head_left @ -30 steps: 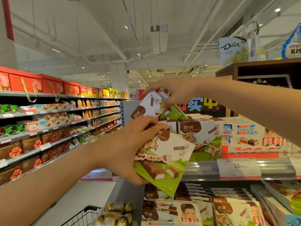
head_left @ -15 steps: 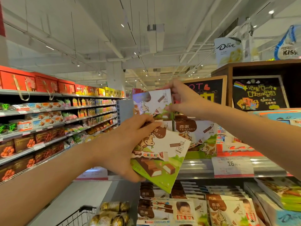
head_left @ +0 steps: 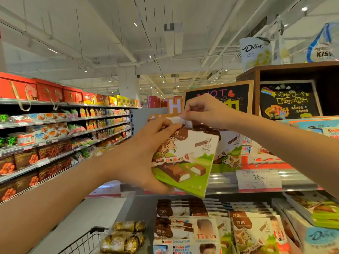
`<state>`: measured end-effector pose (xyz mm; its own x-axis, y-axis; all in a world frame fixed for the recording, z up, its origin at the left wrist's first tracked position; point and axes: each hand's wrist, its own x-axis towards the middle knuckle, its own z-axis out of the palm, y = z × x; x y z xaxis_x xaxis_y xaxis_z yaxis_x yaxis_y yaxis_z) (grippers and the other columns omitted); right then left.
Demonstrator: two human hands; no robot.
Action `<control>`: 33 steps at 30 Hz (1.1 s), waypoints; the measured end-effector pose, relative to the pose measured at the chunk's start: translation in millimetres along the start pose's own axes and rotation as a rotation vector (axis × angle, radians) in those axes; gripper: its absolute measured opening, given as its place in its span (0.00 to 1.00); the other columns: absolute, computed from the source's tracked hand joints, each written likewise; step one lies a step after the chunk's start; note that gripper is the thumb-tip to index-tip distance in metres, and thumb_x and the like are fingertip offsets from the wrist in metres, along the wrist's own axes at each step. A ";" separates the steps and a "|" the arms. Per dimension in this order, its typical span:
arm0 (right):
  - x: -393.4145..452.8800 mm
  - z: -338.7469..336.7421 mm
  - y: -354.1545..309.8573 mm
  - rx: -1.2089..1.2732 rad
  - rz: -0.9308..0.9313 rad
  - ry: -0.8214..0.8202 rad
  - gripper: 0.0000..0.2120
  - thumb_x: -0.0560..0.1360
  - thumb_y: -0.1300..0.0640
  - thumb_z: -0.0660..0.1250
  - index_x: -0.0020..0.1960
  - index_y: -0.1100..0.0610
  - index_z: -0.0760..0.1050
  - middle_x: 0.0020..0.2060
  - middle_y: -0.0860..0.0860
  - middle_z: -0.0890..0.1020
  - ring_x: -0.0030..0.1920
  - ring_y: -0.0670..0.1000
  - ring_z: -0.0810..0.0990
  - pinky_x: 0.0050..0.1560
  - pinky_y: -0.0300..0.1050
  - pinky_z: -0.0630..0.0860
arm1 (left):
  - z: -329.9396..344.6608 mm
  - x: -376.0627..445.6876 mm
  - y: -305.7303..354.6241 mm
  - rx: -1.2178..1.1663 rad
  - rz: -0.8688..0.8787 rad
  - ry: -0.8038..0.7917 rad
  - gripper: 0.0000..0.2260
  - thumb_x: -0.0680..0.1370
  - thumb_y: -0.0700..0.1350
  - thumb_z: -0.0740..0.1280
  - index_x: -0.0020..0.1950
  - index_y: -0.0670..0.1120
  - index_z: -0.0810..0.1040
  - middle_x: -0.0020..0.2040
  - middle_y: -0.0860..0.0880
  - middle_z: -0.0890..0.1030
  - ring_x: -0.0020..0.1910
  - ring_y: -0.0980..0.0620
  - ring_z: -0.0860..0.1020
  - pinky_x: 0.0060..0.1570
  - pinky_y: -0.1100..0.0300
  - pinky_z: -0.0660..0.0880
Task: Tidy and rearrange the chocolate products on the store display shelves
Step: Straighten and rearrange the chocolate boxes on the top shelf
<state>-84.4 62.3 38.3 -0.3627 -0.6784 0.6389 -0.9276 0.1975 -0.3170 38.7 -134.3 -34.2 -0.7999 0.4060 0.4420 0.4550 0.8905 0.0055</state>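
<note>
The left hand (head_left: 139, 158) grasps a flat, glossy cardboard chocolate box (head_left: 185, 162) — white at the top with a brown corner and a cartoon cow, bright green at the bottom with pictured chocolate bars. Thumb lies across the front near the top, fingers curl under the lower edge, and the box tilts with its lower right corner pointing down. It hangs in the air just in front of the grey metal display shelf (head_left: 225, 180), above that shelf's front lip.

The right hand (head_left: 203, 110) pinches the thin top edge of a second flat white-and-brown box (head_left: 180, 121), which sits behind the held box and is mostly hidden by it. Half a second ago that second box was lifted clear, its face showing; now it has dropped down behind the first one, and the left hand has risen a little toward it.

On the shelf behind stand more boxes of the same cow design (head_left: 229, 154), upright, faces outward. A white paper price tag (head_left: 259, 178) with a red strip is fixed to the shelf's front edge, right of the held box. Below the shelf lie stacked flat chocolate boxes (head_left: 183, 208), and lower left of it, gold foil-wrapped round chocolates (head_left: 124, 239) — crinkled, shiny — sit over a dark wire basket (head_left: 88, 239).
</note>
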 end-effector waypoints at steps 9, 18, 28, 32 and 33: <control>-5.8 -9.9 -24.7 0.082 0.138 -0.173 0.19 0.79 0.50 0.59 0.41 0.61 0.81 0.34 0.43 0.83 0.37 0.40 0.80 0.45 0.33 0.71 | -10.0 14.3 38.4 0.095 -0.054 0.188 0.53 0.56 0.66 0.70 0.76 0.55 0.50 0.63 0.59 0.57 0.65 0.57 0.59 0.62 0.69 0.60; -18.6 -49.8 -24.6 0.101 0.168 -0.301 0.15 0.70 0.56 0.72 0.57 0.51 0.76 0.50 0.46 0.81 0.46 0.43 0.81 0.44 0.35 0.78 | 4.4 46.9 55.7 0.056 -0.212 0.473 0.53 0.54 0.69 0.67 0.75 0.53 0.54 0.63 0.58 0.57 0.65 0.54 0.60 0.66 0.56 0.64; -20.1 -129.2 -3.8 0.149 0.144 0.069 0.18 0.69 0.62 0.72 0.56 0.50 0.75 0.52 0.50 0.80 0.50 0.51 0.82 0.50 0.48 0.80 | -19.7 72.8 50.7 -0.068 -0.391 0.118 0.47 0.57 0.66 0.73 0.72 0.59 0.57 0.72 0.59 0.58 0.71 0.56 0.60 0.69 0.53 0.63; -26.4 -136.4 11.4 0.081 0.106 0.039 0.18 0.68 0.62 0.73 0.56 0.49 0.75 0.54 0.49 0.79 0.51 0.50 0.81 0.46 0.44 0.82 | -18.3 84.7 48.3 0.025 -0.357 0.002 0.32 0.59 0.74 0.66 0.56 0.58 0.75 0.59 0.63 0.71 0.58 0.60 0.71 0.61 0.55 0.70; -27.7 -134.2 14.1 0.061 0.099 0.024 0.19 0.68 0.61 0.73 0.56 0.47 0.75 0.54 0.49 0.79 0.51 0.50 0.81 0.46 0.45 0.82 | -18.3 88.7 49.3 0.053 -0.356 -0.007 0.32 0.58 0.76 0.62 0.53 0.57 0.77 0.56 0.64 0.72 0.55 0.61 0.72 0.59 0.54 0.71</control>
<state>-99.3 178.8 110.2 -0.4548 -0.6405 0.6188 -0.8804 0.2184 -0.4209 -2.7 -58.1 21.7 -0.9074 0.0702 0.4143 0.1269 0.9857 0.1109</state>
